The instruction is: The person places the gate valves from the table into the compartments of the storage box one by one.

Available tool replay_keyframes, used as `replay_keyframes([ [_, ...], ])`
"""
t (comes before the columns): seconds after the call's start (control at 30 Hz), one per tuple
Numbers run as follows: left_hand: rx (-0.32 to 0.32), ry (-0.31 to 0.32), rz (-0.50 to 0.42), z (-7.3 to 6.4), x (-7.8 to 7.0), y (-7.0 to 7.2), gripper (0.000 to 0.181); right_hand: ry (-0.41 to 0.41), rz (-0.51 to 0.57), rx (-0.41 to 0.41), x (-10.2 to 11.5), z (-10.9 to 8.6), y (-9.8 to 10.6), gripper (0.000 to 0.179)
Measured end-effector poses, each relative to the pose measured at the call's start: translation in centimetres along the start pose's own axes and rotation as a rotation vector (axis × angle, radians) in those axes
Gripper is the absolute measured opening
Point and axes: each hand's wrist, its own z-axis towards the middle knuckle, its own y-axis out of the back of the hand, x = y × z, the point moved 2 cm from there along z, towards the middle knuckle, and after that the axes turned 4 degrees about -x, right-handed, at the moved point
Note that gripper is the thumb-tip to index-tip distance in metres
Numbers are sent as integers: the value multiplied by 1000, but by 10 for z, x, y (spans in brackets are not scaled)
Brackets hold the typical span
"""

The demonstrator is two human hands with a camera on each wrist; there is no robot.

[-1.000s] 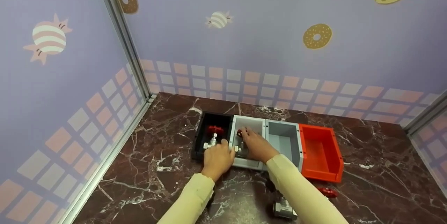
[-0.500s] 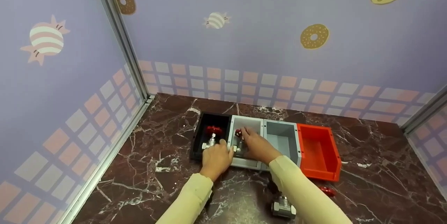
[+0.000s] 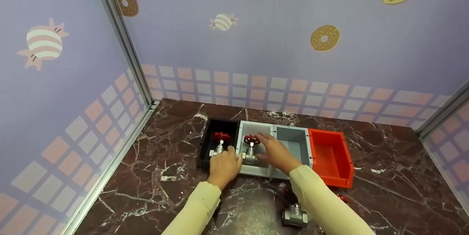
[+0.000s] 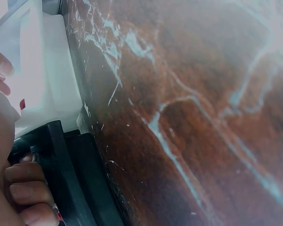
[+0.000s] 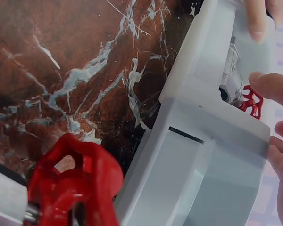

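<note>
My left hand (image 3: 224, 167) grips the front part of the wall between the black bin (image 3: 206, 143) and the white bin (image 3: 256, 171). Its fingers curl on the black side, as the left wrist view shows. A gate valve (image 3: 250, 157) with a red handwheel (image 5: 251, 102) stands in the white bin. Beside it on the right, my right hand (image 3: 278, 153) has fingers and thumb spread apart, fingertips close to the handwheel. Another red-wheeled valve (image 3: 219, 149) sits in the black bin, partly covered by my left hand.
To the right, a grey bin (image 3: 295, 143) and a red bin (image 3: 331, 160) continue the row. In front on the marble-patterned table (image 3: 176, 191) lies another valve (image 3: 295, 217), with a red handwheel (image 3: 343, 198) partly behind my right sleeve. Patterned walls enclose the table's back and sides.
My right hand has let go of the valve in the white bin and drawn slightly right, its fingers spreading. The left hand keeps its place. The head view has shifted a little.
</note>
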Motion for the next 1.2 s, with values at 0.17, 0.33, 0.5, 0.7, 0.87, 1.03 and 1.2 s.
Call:
replay_keyframes([
  [0.17, -30, -10, -10, 0, 1, 0, 33, 9, -1, -22, 3, -3, 3, 73],
  [0.33, -43, -14, -12, 0, 3, 1, 34, -10, 7, -14, 4, -6, 6, 74],
  [0.5, 2, -2, -15, 1, 4, 3, 36, -32, 17, -5, 3, -12, 8, 73],
  [0.7, 35, 2, -8, 2, 4, 5, 40, -16, 17, -34, 1, -17, 10, 70],
  [0.87, 53, 1, 0, 4, 5, 8, 47, -17, 8, -37, 0, -20, 12, 70],
  [1.03, 50, 5, -12, 4, 7, 9, 53, -61, 18, -31, 0, -25, 14, 69],
  [1.2, 26, 9, -24, 4, 9, 10, 58, -85, 40, -31, 0, -32, 18, 68],
])
